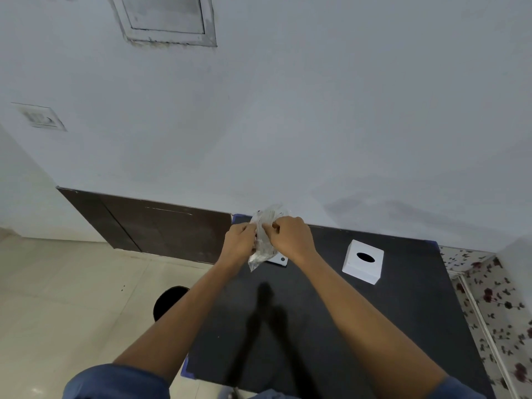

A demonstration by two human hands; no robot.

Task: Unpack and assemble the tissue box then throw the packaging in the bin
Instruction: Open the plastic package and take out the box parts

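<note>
Both hands — left hand [240, 240] and right hand [290, 237] — pinch closed on the crumpled clear packaging [263, 234], held above the bench's [316, 326] far left corner. The white tissue box [363, 261] sits apart to the right; the bin [168, 300] stands on the floor left of the bench edge.

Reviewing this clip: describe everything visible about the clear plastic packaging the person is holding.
The plastic packaging is a thin, crinkled, translucent bag with faint dark print, too blurred to read. Both hands pinch it at mid-height: the left hand on its left edge, the right hand on its right. It hangs roughly upright above the far left part of the black table, its lower end dangling in front of a flat white piece. What it contains cannot be told.
</note>
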